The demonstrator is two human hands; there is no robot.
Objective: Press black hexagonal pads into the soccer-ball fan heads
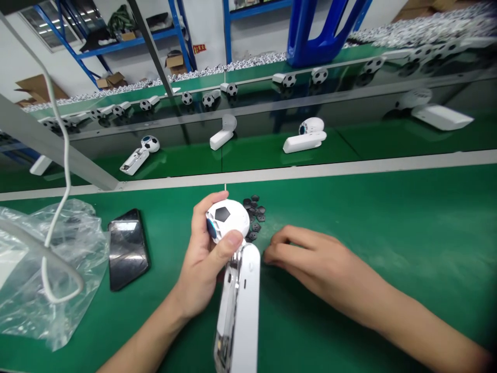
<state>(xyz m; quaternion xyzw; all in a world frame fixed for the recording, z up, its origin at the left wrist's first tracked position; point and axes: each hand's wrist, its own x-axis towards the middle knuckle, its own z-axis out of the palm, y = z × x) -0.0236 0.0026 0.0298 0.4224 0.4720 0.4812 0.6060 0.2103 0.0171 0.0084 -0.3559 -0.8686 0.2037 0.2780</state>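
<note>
Head view: left hand firmly grips a white football-shaped device.
Empty right hand, fingers loosely curled, sits just beside black pentagon pieces on the green conveyor belt.

A smartphone lies between a plastic bag and small pentagon pieces (all on the near conveyor belt).

Left hand, right hand, bare, seemingly sleeveless
</note>
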